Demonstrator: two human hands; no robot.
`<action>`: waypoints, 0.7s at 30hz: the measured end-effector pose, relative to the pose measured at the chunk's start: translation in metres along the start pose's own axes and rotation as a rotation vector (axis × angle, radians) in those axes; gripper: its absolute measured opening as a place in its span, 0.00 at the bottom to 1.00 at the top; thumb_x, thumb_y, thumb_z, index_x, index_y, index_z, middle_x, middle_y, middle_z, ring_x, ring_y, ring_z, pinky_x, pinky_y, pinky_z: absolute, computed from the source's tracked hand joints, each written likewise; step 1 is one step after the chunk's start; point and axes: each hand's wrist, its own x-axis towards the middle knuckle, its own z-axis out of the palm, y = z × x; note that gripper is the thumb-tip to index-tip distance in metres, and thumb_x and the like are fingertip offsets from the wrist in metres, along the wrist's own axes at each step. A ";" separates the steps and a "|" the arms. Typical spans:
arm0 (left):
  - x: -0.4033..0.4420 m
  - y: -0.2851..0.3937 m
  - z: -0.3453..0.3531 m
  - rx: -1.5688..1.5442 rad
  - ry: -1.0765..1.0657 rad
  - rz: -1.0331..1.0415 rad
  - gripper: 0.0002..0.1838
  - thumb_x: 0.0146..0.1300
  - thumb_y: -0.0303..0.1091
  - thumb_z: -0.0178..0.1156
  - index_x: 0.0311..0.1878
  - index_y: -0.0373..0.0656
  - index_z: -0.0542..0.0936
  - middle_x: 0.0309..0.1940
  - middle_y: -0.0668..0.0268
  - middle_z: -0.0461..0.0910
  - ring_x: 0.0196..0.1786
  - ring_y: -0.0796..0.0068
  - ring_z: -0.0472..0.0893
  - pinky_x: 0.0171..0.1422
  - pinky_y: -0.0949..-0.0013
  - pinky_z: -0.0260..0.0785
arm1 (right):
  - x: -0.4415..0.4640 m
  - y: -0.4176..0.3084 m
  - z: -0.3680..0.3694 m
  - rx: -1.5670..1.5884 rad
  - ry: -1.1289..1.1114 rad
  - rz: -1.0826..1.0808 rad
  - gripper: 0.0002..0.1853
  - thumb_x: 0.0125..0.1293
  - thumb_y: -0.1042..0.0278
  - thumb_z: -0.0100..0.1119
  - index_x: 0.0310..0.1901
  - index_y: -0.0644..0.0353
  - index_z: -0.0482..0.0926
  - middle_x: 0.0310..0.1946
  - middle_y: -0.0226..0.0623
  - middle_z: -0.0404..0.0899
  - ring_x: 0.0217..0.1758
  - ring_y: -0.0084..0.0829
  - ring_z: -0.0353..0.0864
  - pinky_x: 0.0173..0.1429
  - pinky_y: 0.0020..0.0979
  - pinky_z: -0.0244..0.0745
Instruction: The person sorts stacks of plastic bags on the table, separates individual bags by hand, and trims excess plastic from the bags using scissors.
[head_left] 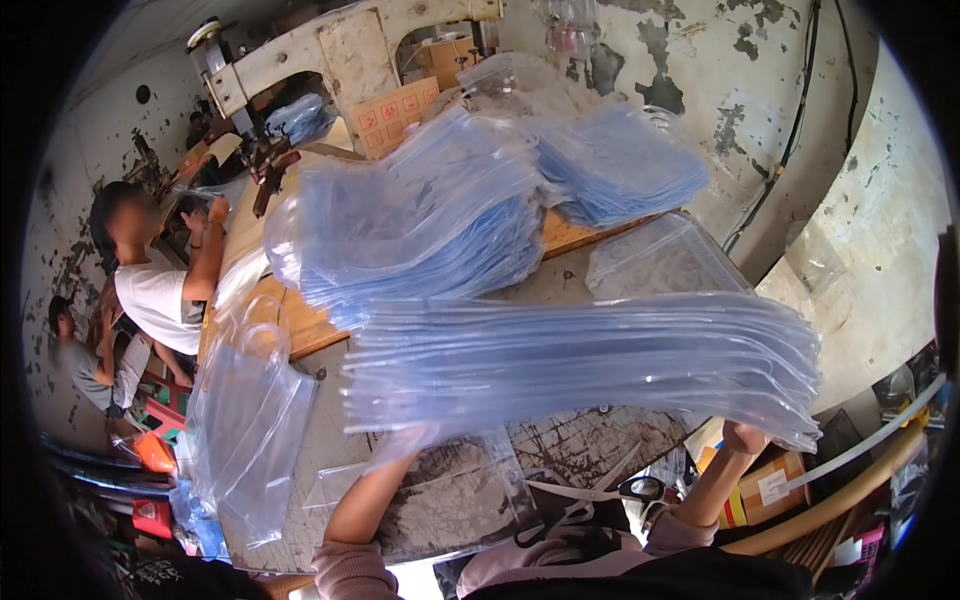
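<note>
A thick, bluish stack of clear plastic sheets [570, 360] stretches across the front of the worktable, its layers bunched into long folds. My left hand [408, 438] grips its near edge toward the left end, the fingers mostly covered by plastic. Closed on the right end from below is my right hand [745, 437], its fingers partly hidden too. A clear plastic bag with loop handles [255, 420] lies to the left of the stack. Below it, scissors [595, 490] with dark handles rest near my body.
Behind are a large plastic pile [430, 220] and a smaller pile [625, 165] on a wooden board. A sewing-type machine [340, 55] stands at the back. Two people sit at the left, one in a white shirt [160, 300]. A cardboard box [770, 485] is at lower right.
</note>
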 end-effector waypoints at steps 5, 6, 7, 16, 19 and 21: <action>0.006 0.004 0.004 0.045 0.033 -0.012 0.22 0.57 0.41 0.65 0.50 0.36 0.77 0.45 0.59 0.78 0.49 0.69 0.77 0.56 0.67 0.70 | 0.001 0.003 0.003 -0.351 0.070 0.381 0.32 0.36 0.70 0.78 0.47 0.68 0.76 0.40 0.37 0.79 0.45 0.31 0.76 0.52 0.33 0.71; 0.008 0.005 0.005 0.047 0.029 -0.005 0.22 0.57 0.41 0.65 0.50 0.36 0.77 0.45 0.59 0.78 0.49 0.69 0.77 0.56 0.67 0.70 | 0.001 0.004 0.005 -0.428 0.081 0.471 0.32 0.36 0.70 0.78 0.47 0.68 0.77 0.40 0.37 0.79 0.45 0.31 0.77 0.52 0.33 0.71; 0.008 0.005 0.005 0.102 -0.002 -0.011 0.23 0.58 0.43 0.64 0.51 0.36 0.76 0.47 0.58 0.78 0.51 0.67 0.76 0.58 0.65 0.68 | 0.001 0.004 0.006 -0.505 0.079 0.543 0.32 0.36 0.70 0.78 0.47 0.68 0.77 0.40 0.37 0.79 0.44 0.31 0.77 0.52 0.33 0.71; 0.008 0.017 -0.025 0.388 -0.123 -0.113 0.31 0.55 0.49 0.65 0.54 0.34 0.74 0.48 0.56 0.78 0.52 0.67 0.76 0.60 0.64 0.66 | -0.010 0.016 -0.023 -0.867 -0.066 0.468 0.25 0.44 0.66 0.73 0.43 0.64 0.75 0.38 0.35 0.76 0.43 0.28 0.74 0.49 0.32 0.69; 0.019 0.008 -0.023 0.550 -0.063 -0.133 0.33 0.54 0.50 0.66 0.55 0.34 0.73 0.48 0.55 0.78 0.51 0.68 0.76 0.60 0.64 0.65 | -0.009 0.039 -0.030 -0.957 -0.073 0.327 0.22 0.47 0.67 0.71 0.43 0.64 0.75 0.38 0.34 0.76 0.42 0.28 0.74 0.49 0.31 0.69; 0.031 -0.007 -0.017 0.649 -0.016 -0.159 0.34 0.53 0.51 0.67 0.55 0.33 0.73 0.47 0.55 0.78 0.51 0.68 0.76 0.60 0.64 0.65 | 0.009 0.031 -0.013 -0.945 -0.055 0.230 0.21 0.49 0.68 0.70 0.43 0.64 0.75 0.38 0.34 0.77 0.42 0.28 0.74 0.49 0.31 0.69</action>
